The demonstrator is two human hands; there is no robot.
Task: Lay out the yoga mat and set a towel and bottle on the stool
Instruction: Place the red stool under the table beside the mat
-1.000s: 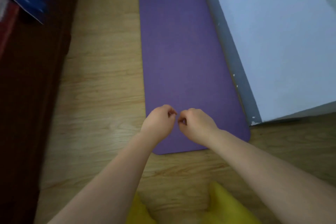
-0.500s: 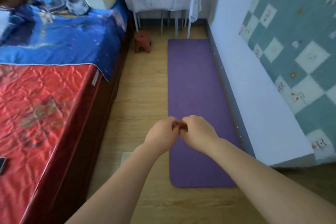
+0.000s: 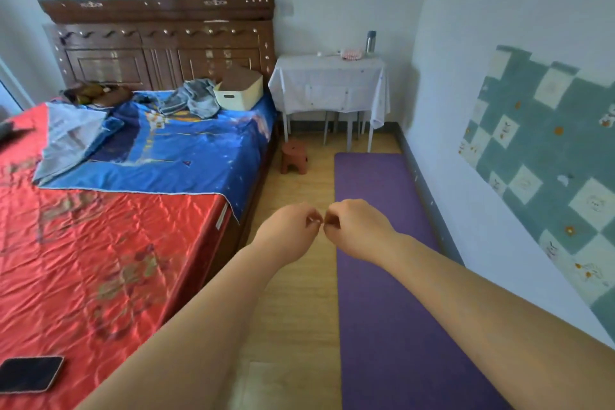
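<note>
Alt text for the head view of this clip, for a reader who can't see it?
Two empty hands, left and right, fingers curled, meet in mid-air above a purple mat laid flat along the wall. Beyond stand a small brown stool and a white table bearing a bottle; a bed fills the left.

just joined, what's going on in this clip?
A person is setting up a yoga spot in a bedroom. The purple yoga mat already lies flat on the floor along the wall. Both hands are curled with nothing in their grip: left hand, right hand, held out in front, fingertips nearly meeting. The brown stool by the bed has nothing on it yet. The bottle stands on the white-covered table; a pink item beside it may be the towel.
</note>
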